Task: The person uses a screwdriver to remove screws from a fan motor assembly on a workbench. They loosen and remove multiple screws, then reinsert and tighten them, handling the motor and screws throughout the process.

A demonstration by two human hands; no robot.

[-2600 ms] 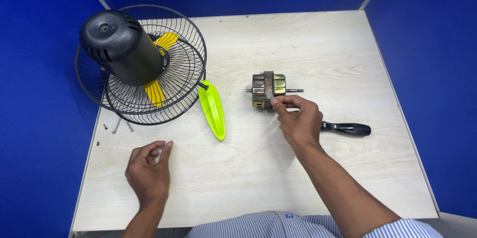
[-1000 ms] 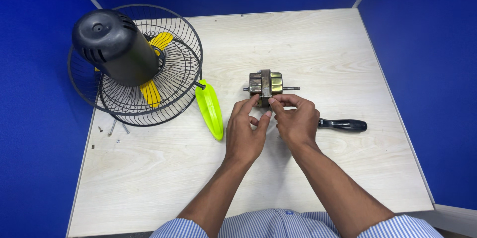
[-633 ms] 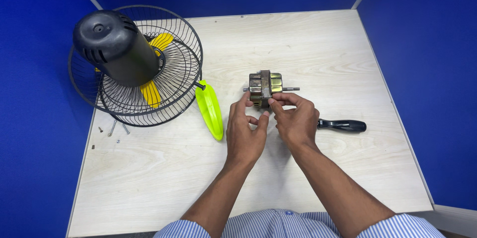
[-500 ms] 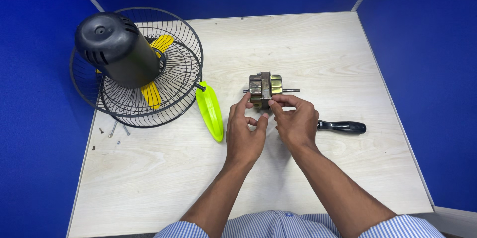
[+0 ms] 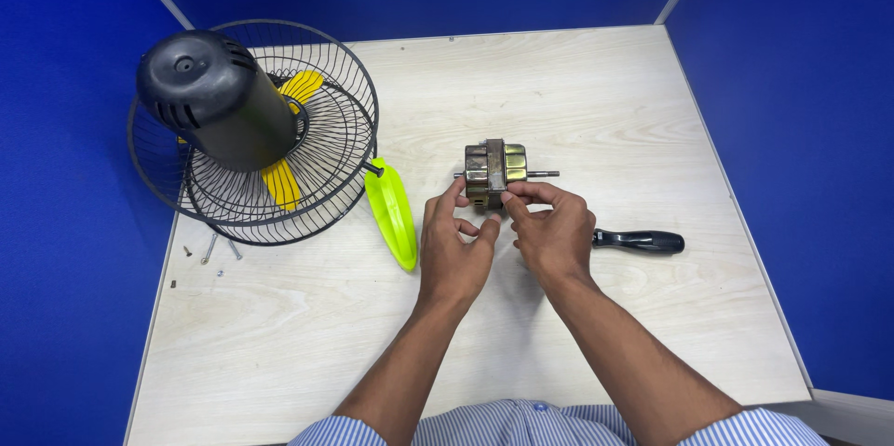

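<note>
A small brass-coloured fan motor [image 5: 494,169] with a thin shaft lies on the pale wooden table [image 5: 605,92]. My left hand [image 5: 453,246] touches its near left corner with thumb and fingertips. My right hand [image 5: 553,230] pinches its near edge from the right. Both hands meet just below the motor; whether a small part sits between the fingers is hidden.
A black fan housing [image 5: 212,97] sits on wire grilles [image 5: 321,157] with yellow blades at the left. A loose green-yellow blade [image 5: 392,211] lies beside my left hand. A black-handled screwdriver [image 5: 639,240] rests right of my right hand. Small screws [image 5: 209,249] lie near the grille.
My left hand came from the near left of the table to the motor and joined the right hand; over the last second both hands only shifted slightly at the motor.
</note>
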